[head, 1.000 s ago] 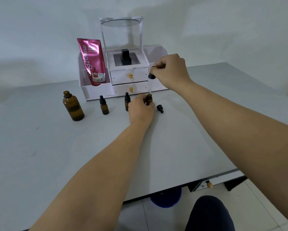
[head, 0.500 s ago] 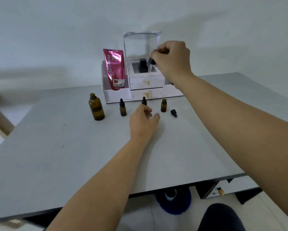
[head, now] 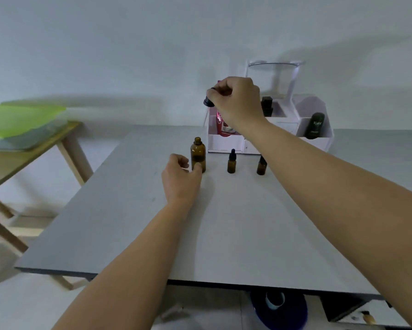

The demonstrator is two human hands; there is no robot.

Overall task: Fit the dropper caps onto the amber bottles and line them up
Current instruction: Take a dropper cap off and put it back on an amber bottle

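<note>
A black dropper cap (head: 208, 102) is pinched by fingers of the right hand (head: 238, 101) above the open amber bottle (head: 197, 151), near the counter's (head: 224, 222) far edge. The left hand (head: 180, 179), fingers curled, is at the bottle's base; its grip cannot be told. "Kahf" is read on a dark tube (head: 315, 125).

Right hand (head: 236, 101) was raised above the grey table (head: 224, 234), pinching a black dropper cap (head: 208, 101). Left hand (head: 180, 179) lay beside the large uncapped amber bottle (head: 197, 151), one fingertip against its base; grip not determinable. A small capped bottle (head: 231, 163) and a second small bottle (head: 261, 166), partly behind the right forearm, stood before a white organiser (head: 224, 142).
</note>
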